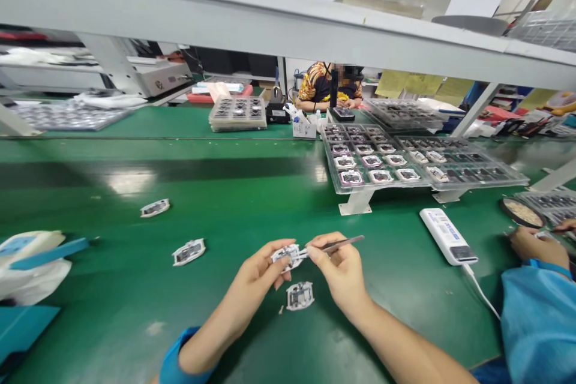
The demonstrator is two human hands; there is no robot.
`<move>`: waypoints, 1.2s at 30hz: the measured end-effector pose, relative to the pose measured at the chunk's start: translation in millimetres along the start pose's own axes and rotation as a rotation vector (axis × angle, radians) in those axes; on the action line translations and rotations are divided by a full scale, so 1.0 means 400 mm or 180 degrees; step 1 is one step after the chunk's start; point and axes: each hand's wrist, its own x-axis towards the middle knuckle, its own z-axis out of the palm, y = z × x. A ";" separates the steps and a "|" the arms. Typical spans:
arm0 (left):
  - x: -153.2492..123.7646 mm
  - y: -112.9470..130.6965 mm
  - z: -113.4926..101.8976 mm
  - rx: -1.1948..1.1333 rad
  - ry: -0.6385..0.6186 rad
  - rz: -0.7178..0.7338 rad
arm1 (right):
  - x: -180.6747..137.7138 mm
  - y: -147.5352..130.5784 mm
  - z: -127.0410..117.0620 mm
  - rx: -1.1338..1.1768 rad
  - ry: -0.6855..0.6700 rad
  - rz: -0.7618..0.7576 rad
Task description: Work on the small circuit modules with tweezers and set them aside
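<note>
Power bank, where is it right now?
In the head view, the white power bank lies on the green bench, right of the person's right hand and just below the clear parts trays.

Tweezers (342,244) and white-framed module (286,257) in hands (338,273)

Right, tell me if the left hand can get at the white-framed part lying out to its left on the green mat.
Likely yes, once it lets go: the left hand is pinching another white-framed part, but only bare green mat lies between it and the white-framed part.
</note>
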 end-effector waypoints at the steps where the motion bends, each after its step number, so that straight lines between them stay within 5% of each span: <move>1: -0.012 0.001 0.001 -0.0077 0.0028 -0.0071 | -0.002 0.003 0.002 -0.0017 -0.0055 0.0024; 12: -0.046 -0.002 0.001 -0.0463 -0.0077 -0.0350 | -0.005 0.006 0.001 -0.0105 -0.0449 0.0412; 19: -0.056 0.012 0.010 -0.1176 -0.0098 -0.0630 | -0.001 -0.008 0.003 -0.0141 -0.0246 0.0662; 36: -0.057 0.019 0.011 0.0046 -0.0102 -0.0099 | -0.004 -0.023 0.004 -0.0513 -0.0193 0.0634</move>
